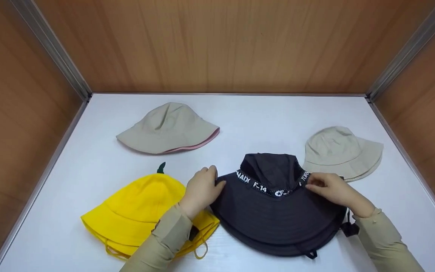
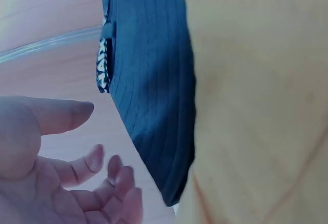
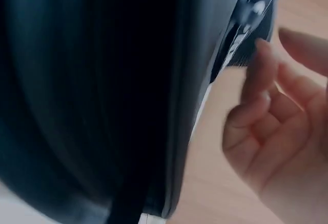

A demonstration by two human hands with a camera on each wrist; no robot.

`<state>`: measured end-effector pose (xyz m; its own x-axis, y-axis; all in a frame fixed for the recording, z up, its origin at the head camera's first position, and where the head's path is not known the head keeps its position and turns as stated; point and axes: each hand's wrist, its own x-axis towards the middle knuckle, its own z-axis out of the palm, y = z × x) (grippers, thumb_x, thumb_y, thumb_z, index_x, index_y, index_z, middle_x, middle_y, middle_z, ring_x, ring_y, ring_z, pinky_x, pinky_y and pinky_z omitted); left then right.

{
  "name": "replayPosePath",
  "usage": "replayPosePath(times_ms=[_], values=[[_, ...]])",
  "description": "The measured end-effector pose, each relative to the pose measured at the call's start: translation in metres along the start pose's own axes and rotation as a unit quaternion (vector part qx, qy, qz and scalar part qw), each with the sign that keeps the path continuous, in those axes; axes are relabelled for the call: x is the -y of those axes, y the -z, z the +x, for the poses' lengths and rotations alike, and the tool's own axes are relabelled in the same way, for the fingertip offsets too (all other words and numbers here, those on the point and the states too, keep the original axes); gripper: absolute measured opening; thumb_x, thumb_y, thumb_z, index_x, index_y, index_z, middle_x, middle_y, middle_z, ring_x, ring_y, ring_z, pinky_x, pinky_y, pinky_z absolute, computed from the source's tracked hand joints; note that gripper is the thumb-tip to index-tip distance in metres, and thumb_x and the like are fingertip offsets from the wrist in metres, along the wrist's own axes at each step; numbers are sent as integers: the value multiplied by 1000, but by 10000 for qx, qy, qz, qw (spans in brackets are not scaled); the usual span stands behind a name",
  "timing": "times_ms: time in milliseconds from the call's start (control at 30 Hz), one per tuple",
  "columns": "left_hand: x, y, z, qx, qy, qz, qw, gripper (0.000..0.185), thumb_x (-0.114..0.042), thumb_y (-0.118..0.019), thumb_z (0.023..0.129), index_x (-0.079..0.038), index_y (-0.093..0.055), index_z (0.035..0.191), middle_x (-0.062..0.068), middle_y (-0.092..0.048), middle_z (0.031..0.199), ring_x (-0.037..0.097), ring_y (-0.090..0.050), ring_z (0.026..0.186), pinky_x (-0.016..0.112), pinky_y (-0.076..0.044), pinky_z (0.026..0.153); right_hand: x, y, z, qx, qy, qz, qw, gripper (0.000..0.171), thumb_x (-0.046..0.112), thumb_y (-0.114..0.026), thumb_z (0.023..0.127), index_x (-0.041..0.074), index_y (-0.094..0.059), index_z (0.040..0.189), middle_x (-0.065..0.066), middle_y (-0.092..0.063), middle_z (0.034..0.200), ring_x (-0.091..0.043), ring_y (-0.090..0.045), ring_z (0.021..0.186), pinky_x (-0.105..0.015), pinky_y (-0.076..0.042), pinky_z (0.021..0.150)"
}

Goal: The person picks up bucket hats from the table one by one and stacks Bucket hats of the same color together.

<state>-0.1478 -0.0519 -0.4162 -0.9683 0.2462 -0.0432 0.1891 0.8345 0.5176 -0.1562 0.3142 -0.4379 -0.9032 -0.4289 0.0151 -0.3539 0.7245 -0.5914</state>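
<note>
I am working at a white table (image 1: 263,121) boxed in by wooden walls, and the dark hat (image 1: 278,211) is lying in front of me at the near middle-right, brim spread flat toward me and crown pointing away. A black band with white lettering (image 1: 266,187) is running around the base of its crown.

My left hand (image 1: 201,189) is resting at the left edge of the dark hat's brim, where the brim meets the crown. From the head view the fingers are bending loosely over the cloth edge. In the left wrist view my fingers (image 2: 82,162) are hanging slack and slightly curled with open air between them and the brim, so this hand is relaxed and not clasping anything.

My right hand (image 1: 332,189) is lying on the right side of the hat, fingertips at the lettered band. In the right wrist view my fingers (image 3: 261,106) are gently bent beside the band and I cannot see them closing on the cloth; the hand looks loose, touching rather than grasping.

The yellow hat (image 1: 142,211) is sitting just to the left of the dark one, under my left forearm, with a small green stalk on top and its cords trailing near me. A beige hat with a pink brim edge (image 1: 166,130) is lying at the far left, well apart. Another beige hat (image 1: 340,153) is lying at the right, partly behind the dark hat's crown.
</note>
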Motion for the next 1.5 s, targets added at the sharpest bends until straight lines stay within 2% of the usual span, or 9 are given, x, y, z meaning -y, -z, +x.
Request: replayPosePath(times_ms=[200, 700, 833, 967, 1033, 1133, 1233, 1400, 1500], values=[[0, -6, -3, 485, -180, -265, 9983, 23, -26, -63, 90, -9, -53, 78, 1, -45, 67, 16, -43, 61, 27, -36, 56, 0, -8, -9, 516, -71, 141, 9985, 10, 18, -66, 88, 10, -60, 86, 5, -57, 72, 1, -47, 64, -21, -41, 59], [-2, 9, 10, 998, -343, -1254, 9865, 21, -28, -55, 96, -8, -62, 94, 3, -60, 83, 17, -51, 74, 33, -46, 71, -9, -22, -22, 386, -275, 303, 9984, 15, 12, -69, 84, 8, -55, 86, 4, -49, 71, 0, -42, 64, -22, -38, 57], [4, 23, 20, 802, -62, -2005, 9764, 20, -26, -54, 96, -9, -61, 103, 6, -62, 98, 20, -55, 89, 37, -48, 83, -9, -24, -23, 308, -269, 399, 9984, 15, 12, -69, 85, 7, -55, 86, 4, -49, 72, 0, -42, 64, -22, -37, 57], [11, 47, 35, 519, 464, -3003, 9513, 28, -27, -52, 98, -8, -53, 119, 12, -58, 118, 27, -54, 110, 42, -44, 98, -11, -28, -25, 244, -320, 448, 9982, 15, 11, -69, 85, 7, -55, 86, 5, -48, 72, 0, -42, 64, -22, -37, 58], [14, 60, 44, 336, 735, -3673, 9266, 35, -24, -50, 98, -5, -46, 127, 15, -53, 125, 28, -50, 117, 43, -39, 103, -12, -30, -25, 221, -360, 446, 9981, 14, 10, -68, 85, 8, -54, 86, 4, -48, 72, 0, -42, 64, -22, -38, 58], [22, 73, 57, 97, 1135, -4852, 8669, 43, -19, -45, 99, 0, -33, 136, 17, -46, 126, 26, -46, 115, 40, -36, 106, -12, -32, -25, 193, -377, 443, 9981, 14, 11, -68, 85, 8, -55, 87, 5, -48, 73, 0, -43, 64, -22, -38, 59], [34, 81, 67, 8, 1622, -5860, 7939, 52, -20, -41, 99, -3, -18, 143, 17, -33, 135, 24, -37, 121, 38, -32, 108, -11, -32, -25, 181, -321, 471, 9982, 14, 12, -68, 85, 8, -55, 87, 4, -48, 74, 0, -42, 65, -22, -38, 59], [55, 84, 80, -85, 2654, -7146, 6472, 78, -26, -44, 99, -21, 16, 150, 12, 10, 156, 25, 0, 145, 36, -13, 118, -11, -32, -25, 197, -315, 544, 9978, 13, 13, -67, 86, 7, -56, 88, 4, -49, 75, 0, -42, 65, -22, -37, 59], [64, 83, 86, -180, 2928, -7527, 5894, 82, -27, -42, 99, -26, 24, 147, 3, 20, 157, 22, 13, 145, 40, 2, 118, -12, -34, -25, 171, -348, 568, 9976, 13, 12, -68, 86, 8, -56, 88, 4, -49, 75, 0, -42, 65, -22, -38, 59]])
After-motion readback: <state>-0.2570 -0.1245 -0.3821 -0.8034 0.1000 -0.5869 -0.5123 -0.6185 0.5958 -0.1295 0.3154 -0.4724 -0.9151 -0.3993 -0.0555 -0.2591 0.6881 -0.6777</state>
